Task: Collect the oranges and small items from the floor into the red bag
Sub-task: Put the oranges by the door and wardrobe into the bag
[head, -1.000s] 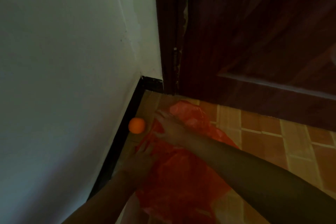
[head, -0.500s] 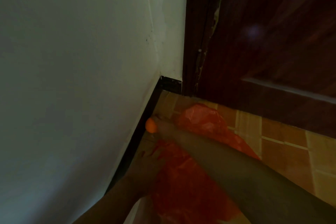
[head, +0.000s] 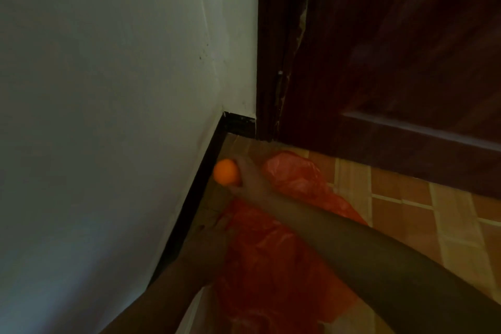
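We face dim corner: pale wall (head: 108, 89) on left, black skirting (head: 189, 211) along its foot, dark wooden door (head: 393, 62) ahead, orange-brown tiled floor (head: 433, 211) at right. We get weak light.

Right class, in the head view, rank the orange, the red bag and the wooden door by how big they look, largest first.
1. Wooden door, running past the frame edges.
2. Red bag, partly hidden by both arms.
3. Orange, smallest by far.

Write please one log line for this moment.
right hand: at orange, grip unclear | left hand: on red bag edge | orange: beside baseboard, not bagged
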The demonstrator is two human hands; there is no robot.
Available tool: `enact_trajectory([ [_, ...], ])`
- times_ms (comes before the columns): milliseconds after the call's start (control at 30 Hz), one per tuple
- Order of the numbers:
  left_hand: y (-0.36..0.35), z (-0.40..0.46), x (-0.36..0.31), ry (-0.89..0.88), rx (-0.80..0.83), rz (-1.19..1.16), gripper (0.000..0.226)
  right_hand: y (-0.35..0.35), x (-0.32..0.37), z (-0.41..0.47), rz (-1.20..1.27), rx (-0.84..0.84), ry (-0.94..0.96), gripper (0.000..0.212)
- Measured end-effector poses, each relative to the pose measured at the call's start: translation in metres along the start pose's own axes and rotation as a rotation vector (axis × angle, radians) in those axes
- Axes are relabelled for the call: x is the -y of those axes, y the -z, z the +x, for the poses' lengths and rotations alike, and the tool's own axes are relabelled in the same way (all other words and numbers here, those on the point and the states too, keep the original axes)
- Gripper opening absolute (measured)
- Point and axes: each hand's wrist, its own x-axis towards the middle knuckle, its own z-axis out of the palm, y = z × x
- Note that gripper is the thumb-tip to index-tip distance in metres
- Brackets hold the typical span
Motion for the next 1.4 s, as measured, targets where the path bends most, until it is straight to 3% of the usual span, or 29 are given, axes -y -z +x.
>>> enact_trajectory([
  [267, 0.0, 0.042, -0.003, 0.055, -0.024, -0.054, 0.079, 0.058, -0.06, -0.112, 0.027, -0.186, -0.03, 0.076],
  [500, -0.002, 0.061, -0.021, 0.005, -0.083, -0.047, 0.074, 0.04, -0.104, -0.201, -0.165, 0.06, -0.09, 0.081],
  [633, 0.01, 0.067, -0.037, -0.01, -0.073, -0.075, 0.084, 0.034, -0.1, -0.195, -0.189, 0.029, -0.006, 0.074],
  [733, 0.016, 0.069, -0.043, 0.009, -0.087, -0.103, 0.08, 0.04, -0.099, -0.187, -0.289, -0.014, 0.025, 0.067],
  [933, 0.025, 0.068, -0.046, 0.007, -0.067, -0.048, 0.082, 0.066, -0.113, -0.176, -0.485, -0.114, -0.107, 0.076],
  [1167, 0.039, 0.057, -0.065, -0.218, -0.099, 0.017, 0.072, 0.061, -0.126, -0.163, -0.591, 0.025, -0.177, 0.097],
  [1400, 0.023, 0.035, -0.095, -0.414, 0.062, 0.05, 0.061, 0.058, -0.125, -0.153, -0.608, -0.009, -0.203, 0.072],
])
